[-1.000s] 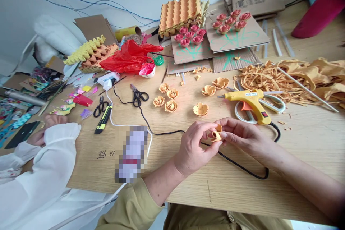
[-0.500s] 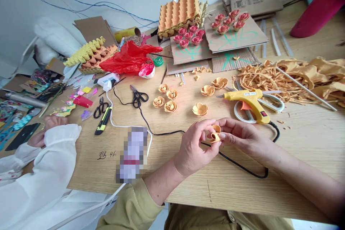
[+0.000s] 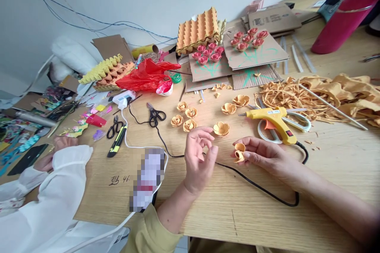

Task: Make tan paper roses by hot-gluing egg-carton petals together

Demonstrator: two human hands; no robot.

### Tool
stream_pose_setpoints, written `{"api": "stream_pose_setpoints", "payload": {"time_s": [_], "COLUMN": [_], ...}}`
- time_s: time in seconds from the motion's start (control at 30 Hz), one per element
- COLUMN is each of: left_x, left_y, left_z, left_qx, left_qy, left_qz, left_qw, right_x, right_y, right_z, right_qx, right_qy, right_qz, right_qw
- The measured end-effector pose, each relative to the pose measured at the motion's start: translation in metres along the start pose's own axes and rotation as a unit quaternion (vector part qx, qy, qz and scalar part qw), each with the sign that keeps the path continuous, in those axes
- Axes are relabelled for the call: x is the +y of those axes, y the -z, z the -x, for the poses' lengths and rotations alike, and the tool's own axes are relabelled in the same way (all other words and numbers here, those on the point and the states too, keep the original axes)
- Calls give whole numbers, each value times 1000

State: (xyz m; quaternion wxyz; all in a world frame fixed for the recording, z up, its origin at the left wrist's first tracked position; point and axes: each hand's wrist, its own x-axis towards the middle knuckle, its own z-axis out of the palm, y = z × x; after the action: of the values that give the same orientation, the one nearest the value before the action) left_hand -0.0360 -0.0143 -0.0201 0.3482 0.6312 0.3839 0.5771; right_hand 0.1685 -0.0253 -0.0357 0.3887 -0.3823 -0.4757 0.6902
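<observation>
My right hand [image 3: 261, 156] pinches a small orange flower piece [image 3: 239, 152] between thumb and fingers, its petals curled around a rolled centre. To the left, my left hand [image 3: 200, 158] is raised over the table with fingers curved apart and nothing in them. Beyond it sits an open flower cup [image 3: 221, 129], with two more orange cups [image 3: 228, 108] farther back. Several fuller orange flowers [image 3: 190, 125] with rolled centres cluster behind my left hand. A yellow hot glue gun [image 3: 268, 120] lies behind my right hand, across white-handled scissors [image 3: 298, 122].
Black scissors [image 3: 156, 116], a yellow utility knife [image 3: 118, 141] and a blurred-out phone [image 3: 147, 180] lie left. Cables cross the table [image 3: 213, 209]. Pinkish flowers stand on cardboard [image 3: 255, 57] behind. Orange scraps [image 3: 285, 95] pile at right. A person in a white sleeve [image 3: 63, 174] sits left.
My left hand has let go of the flower piece and moved left, its fingers spreading. My right hand keeps hold of the piece. The view has tilted slightly upward.
</observation>
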Motion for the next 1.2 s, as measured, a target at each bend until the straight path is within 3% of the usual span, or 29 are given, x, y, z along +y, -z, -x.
{"api": "stream_pose_setpoints", "payload": {"time_s": [0.1,0.17,0.3,0.5,0.67,1.0,1.2], "left_x": [-4,-7,-12,-10,-9,-20,-27], "left_y": [5,6,6,0,-2,-4,-2], "left_z": [-11,-14,-12,-4,-3,-1,-2], "left_qx": [24,40,27,-58,-94,-41,-53], "left_qy": [111,139,148,142,164,205,226], "left_qz": [109,139,125,75,47,49,49], "left_qw": [988,980,981,985,981,977,971], "right_x": [-4,-5,-6,-5,-2,-6,-20], "right_y": [-1,-1,1,4,6,11,19], "right_z": [0,1,2,6,7,12,20], "right_qx": [-3,-6,-19,-29,-28,-24,25], "right_qy": [-3,-10,-24,-23,-23,-32,43], "right_qz": [6,6,-16,-42,-48,-110,-170], "right_qw": [1000,1000,999,998,998,993,984]}}
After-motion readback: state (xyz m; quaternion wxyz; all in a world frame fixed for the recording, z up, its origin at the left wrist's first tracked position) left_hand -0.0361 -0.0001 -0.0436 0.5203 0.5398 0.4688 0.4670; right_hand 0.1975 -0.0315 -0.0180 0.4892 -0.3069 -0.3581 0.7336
